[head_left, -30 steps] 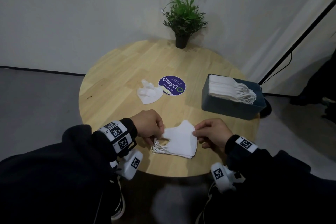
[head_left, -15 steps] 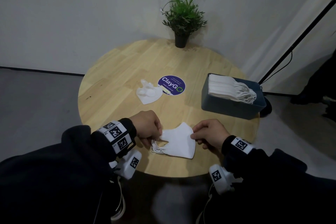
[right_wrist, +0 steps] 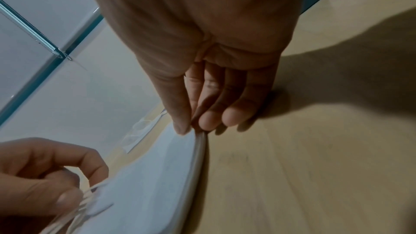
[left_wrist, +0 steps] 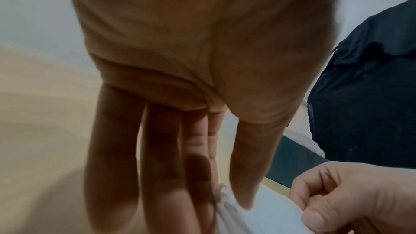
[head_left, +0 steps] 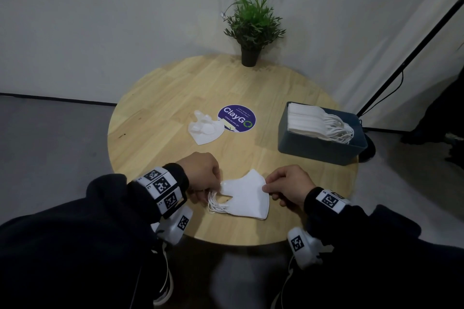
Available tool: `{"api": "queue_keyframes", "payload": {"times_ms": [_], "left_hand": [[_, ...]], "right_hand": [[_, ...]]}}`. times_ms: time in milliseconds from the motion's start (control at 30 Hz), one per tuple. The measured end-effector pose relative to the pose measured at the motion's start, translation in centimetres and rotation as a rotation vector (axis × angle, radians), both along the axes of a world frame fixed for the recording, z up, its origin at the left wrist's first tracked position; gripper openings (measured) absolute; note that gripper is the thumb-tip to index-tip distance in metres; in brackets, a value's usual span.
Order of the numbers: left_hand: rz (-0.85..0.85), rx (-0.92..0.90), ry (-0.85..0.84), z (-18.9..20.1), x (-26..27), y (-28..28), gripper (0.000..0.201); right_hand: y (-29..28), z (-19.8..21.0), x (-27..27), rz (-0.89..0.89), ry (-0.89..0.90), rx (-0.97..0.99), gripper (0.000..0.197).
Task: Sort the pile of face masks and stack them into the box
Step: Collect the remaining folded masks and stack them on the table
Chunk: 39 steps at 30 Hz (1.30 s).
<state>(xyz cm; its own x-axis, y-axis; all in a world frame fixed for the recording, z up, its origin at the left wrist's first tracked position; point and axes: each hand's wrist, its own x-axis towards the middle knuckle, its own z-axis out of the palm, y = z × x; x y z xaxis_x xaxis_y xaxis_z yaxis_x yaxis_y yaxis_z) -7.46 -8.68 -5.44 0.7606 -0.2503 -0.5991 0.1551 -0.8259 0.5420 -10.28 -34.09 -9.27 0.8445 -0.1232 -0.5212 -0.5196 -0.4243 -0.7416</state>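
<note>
Round wooden surface (head_left: 155, 108), both hands on a small stack of folded white masks (head_left: 247, 195) at its near edge.

At the stack's left end the left hand (head_left: 203, 173) has its grip closed on the bunched ear loops (head_left: 216, 204), thumb against fingers; at the right edge the right hand (head_left: 288, 187) pinches the layered fabric between thumb and fingertips (right_wrist: 208, 122). One loose crumpled mask (head_left: 204, 130) lies mid-surface, touching a purple round sticker (head_left: 237, 119). To the right stands a dark blue box (head_left: 319, 149) holding a row of stacked masks (head_left: 308, 123), loops trailing right. A potted plant (head_left: 252, 30) stands at the far edge.
</note>
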Motion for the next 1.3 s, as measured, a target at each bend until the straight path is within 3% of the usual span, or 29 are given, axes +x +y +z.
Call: {"api": "queue_keyframes", "payload": {"times_ms": [100,200,300,533,667,800,933,1300], "left_hand": [[-0.111,0.17,-0.263,-0.3,0.7,0.1,0.024],[-0.218,0.11,-0.393,-1.0,0.6,-0.8,0.034],[-0.279,0.072,-0.411,-1.7,0.2,-2.0,0.039],[-0.252,0.11,-0.41,-2.2,0.5,-2.6,0.018],[-0.227,0.072,-0.417,-1.9,0.6,-2.4,0.004],[-0.165,-0.06,-0.404,-1.6,0.7,-2.2,0.019],[-0.151,-0.149,-0.413,-1.5,1.0,-2.2,0.018],[-0.149,-0.121,-0.335,-2.1,1.3,-2.3,0.015]], "right_hand": [[0.1,-0.2,0.2,-0.012,-0.016,0.004,0.019],[0.5,-0.4,0.2,-0.024,-0.089,-0.053,0.014],[0.9,-0.8,0.5,0.037,-0.178,-0.164,0.013],[1.1,-1.5,1.1,0.093,-0.216,-0.247,0.01],[0.9,-1.3,1.0,0.09,-0.225,-0.19,0.01],[0.8,-0.5,1.3,0.107,-0.293,-0.082,0.009],[1.2,0.1,1.0,0.064,-0.325,0.134,0.005],[0.8,-0.8,1.1,0.085,-0.256,0.11,0.007]]}}
